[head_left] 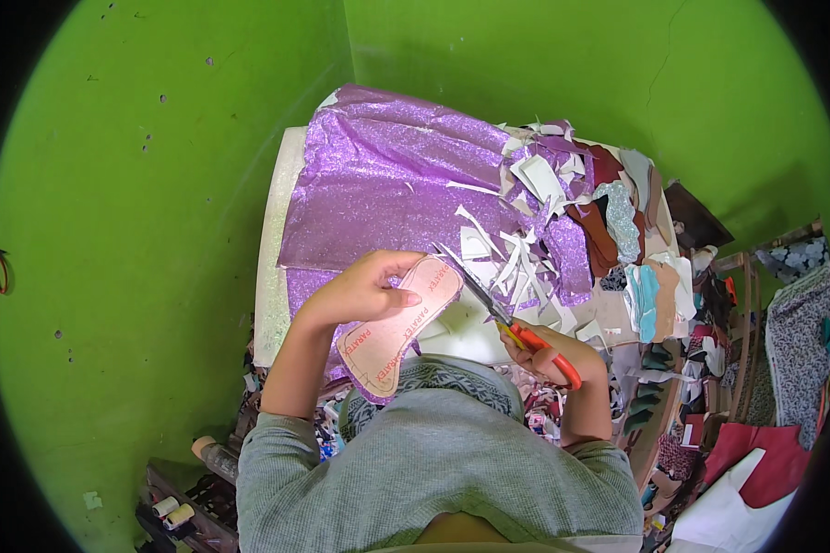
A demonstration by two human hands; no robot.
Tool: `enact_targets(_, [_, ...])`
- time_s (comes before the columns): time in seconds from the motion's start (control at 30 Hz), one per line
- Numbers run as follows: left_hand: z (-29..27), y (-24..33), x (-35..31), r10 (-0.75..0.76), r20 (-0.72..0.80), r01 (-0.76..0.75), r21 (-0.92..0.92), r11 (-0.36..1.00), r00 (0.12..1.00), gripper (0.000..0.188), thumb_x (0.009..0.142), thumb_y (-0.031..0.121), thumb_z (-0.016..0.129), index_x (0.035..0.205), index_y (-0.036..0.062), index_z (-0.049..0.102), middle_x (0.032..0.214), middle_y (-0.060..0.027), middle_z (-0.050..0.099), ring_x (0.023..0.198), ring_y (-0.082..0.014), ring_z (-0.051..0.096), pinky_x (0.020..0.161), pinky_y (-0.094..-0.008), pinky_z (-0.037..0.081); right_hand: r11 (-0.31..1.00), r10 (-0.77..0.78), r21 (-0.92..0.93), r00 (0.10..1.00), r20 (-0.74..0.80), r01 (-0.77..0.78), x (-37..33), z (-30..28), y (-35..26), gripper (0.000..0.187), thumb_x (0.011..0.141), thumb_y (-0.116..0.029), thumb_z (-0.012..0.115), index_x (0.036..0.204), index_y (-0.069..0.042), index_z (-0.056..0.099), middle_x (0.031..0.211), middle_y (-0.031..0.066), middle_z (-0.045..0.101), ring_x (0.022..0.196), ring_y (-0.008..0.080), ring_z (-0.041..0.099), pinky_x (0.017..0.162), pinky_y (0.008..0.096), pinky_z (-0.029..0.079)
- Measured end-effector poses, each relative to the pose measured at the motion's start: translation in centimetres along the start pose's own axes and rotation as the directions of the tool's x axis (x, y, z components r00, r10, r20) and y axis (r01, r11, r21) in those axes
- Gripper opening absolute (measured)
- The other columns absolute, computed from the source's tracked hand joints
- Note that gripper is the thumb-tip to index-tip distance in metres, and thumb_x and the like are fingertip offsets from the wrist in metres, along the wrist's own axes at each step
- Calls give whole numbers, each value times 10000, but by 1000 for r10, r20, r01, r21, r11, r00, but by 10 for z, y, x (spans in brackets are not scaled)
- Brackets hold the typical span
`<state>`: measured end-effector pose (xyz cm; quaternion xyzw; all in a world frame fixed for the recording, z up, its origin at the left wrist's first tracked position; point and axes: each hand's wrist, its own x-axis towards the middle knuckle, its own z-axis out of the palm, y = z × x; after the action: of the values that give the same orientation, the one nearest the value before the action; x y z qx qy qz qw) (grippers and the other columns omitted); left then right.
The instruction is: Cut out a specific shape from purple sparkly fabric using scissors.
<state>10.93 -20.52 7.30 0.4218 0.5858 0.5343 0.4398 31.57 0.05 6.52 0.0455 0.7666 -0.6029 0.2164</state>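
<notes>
My left hand pinches the upper side of a sole-shaped piece between thumb and fingers. Its pale pink face carries red printing and a drawn outline, and purple glitter material shows at its lower edge. In my right hand is a pair of scissors with orange-red handles. The blades point up and to the left, slightly parted at the tips, beside the piece's upper right edge. Behind my hands, purple glitter fabric covers much of the table.
White offcuts lie scattered on the table's right half. Brown, teal and glittery pieces are stacked at its right edge. Green walls close in the far and left sides. A shelf of scraps stands right; thread spools sit lower left.
</notes>
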Motion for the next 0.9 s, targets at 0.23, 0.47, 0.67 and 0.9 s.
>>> enact_targets(0.23, [-2, 0, 0, -30, 25, 30, 1, 1000, 999, 326, 717, -54, 508, 1041, -21, 524, 944, -45, 578, 838, -83, 513, 729, -239, 420, 902, -311, -310, 950, 15, 300, 4, -4, 17, 261, 802, -209, 410, 865, 34, 481, 702, 109, 521, 545, 215, 481, 521, 289, 389])
enact_targets(0.47, [-2, 1, 0, -45, 16, 45, 2, 999, 999, 342, 710, -65, 502, 1050, -23, 520, 939, -38, 579, 832, -78, 509, 722, -228, 411, 893, -353, -286, 935, 34, 347, 3, -5, 12, 220, 766, -187, 441, 788, 30, 467, 680, 133, 505, 578, 263, 486, 539, 335, 386])
enact_targets(0.67, [-2, 1, 0, -49, 26, 48, 41, 998, 998, 351, 701, -71, 496, 1049, -25, 520, 930, -39, 579, 829, -80, 508, 724, -228, 410, 964, -125, -240, 992, -31, 115, 2, -1, -1, 265, 745, -223, 440, 820, 27, 482, 705, 112, 525, 602, 255, 503, 567, 313, 403])
enact_targets(0.9, [-2, 2, 1, -69, 45, 66, 68, 995, 997, 335, 699, -59, 503, 1032, -29, 526, 903, -41, 583, 818, -82, 506, 718, -232, 411, 928, -224, -303, 975, 13, 217, 3, -2, 6, 227, 779, -201, 448, 783, 25, 462, 691, 150, 517, 590, 292, 498, 545, 335, 388])
